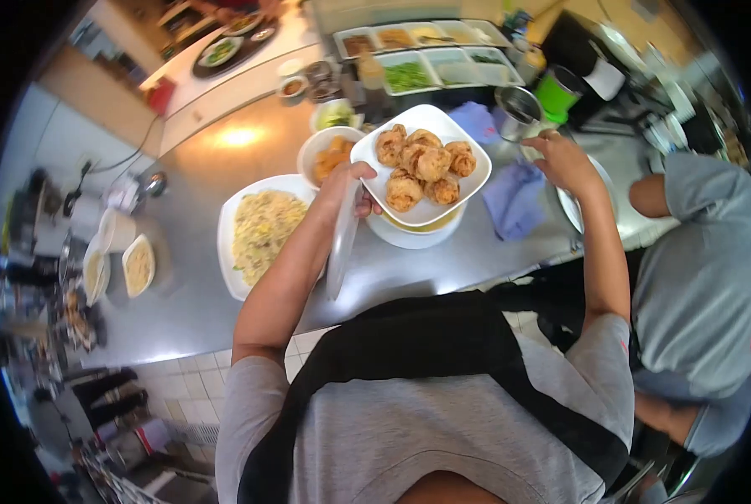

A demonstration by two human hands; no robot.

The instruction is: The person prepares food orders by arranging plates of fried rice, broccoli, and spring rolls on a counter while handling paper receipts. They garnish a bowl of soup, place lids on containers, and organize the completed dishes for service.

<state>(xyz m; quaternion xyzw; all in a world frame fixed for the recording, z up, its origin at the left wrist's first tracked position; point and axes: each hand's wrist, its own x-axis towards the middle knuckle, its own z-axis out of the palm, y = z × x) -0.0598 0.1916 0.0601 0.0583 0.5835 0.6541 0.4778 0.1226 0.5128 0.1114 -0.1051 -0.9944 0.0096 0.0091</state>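
On the counter [182, 315], a white plate [226, 244] holds a rice-like food [264, 227]. Just right of it, the left hand [357, 189] is closed on the near-left edge of a white dish [426, 218], tilted and piled with browned, fried balls [428, 163]. Farther right, the right hand [560, 158] has fingers partly extended near a metal cup [517, 113], above a blue cloth [514, 200]; I cannot tell whether it grips anything.
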